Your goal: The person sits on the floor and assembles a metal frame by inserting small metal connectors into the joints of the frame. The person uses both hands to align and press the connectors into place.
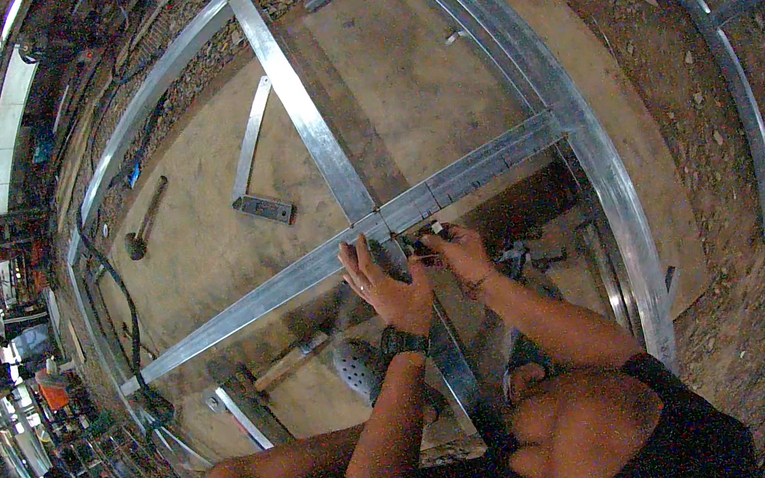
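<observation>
A crossbar of shiny square metal tube (pixel 255 315) runs through a large metal frame, and a second tube (pixel 298 103) meets it from the far side. My left hand (pixel 390 287) lies at this junction with its fingers stretched out over the crossbar, holding nothing. Just to its right, my right hand (pixel 457 255) is closed round a small dark object with a white end (pixel 437 228); its kind is hidden by the fingers. Dark marks show on the crossbar to the right of the hands. Another tube (pixel 453 367) passes under my left hand toward my body.
A try square (pixel 264 209) and a hammer (pixel 147 220) lie on the brown board (pixel 199 202) inside the frame. A wooden-handled tool (pixel 292 363) and a grey clog (pixel 359 366) are nearer me. A black cable (pixel 126 297) crosses the frame's left side.
</observation>
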Demonstrator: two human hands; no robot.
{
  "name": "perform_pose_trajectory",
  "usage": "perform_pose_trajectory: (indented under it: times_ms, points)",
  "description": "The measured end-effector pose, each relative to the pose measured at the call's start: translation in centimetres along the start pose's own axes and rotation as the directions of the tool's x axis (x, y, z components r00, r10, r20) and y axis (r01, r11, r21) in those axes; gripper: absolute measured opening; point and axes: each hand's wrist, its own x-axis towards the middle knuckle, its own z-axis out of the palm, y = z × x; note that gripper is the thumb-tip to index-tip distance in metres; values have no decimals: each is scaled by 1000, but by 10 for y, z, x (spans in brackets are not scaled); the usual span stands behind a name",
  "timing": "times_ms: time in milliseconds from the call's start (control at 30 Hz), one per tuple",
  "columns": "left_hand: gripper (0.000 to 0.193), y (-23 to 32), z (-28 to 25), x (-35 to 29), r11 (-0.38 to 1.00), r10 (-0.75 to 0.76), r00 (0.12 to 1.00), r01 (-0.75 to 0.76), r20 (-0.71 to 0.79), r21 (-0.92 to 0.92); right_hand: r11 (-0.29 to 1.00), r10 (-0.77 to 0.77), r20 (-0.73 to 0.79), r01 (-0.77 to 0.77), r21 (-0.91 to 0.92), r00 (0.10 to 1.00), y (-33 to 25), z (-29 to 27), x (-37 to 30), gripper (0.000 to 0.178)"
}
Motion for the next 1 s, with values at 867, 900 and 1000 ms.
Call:
perform_pose_trajectory:
  times_ms: [867, 900, 1000]
  points:
    - [45, 6, 2, 10, 949, 129, 987, -151, 97, 276, 936, 136, 105, -162, 311, 985, -58, 5, -27, 23]
    - [44, 5, 3, 9, 953, 123, 989, -142, 85, 268, 935, 152, 101, -177, 306, 983, -66, 5, -32, 21]
    - [41, 5, 8, 9, 965, 106, 993, -117, 58, 235, 932, 99, 133, -139, 335, 986, -55, 0, -29, 23]
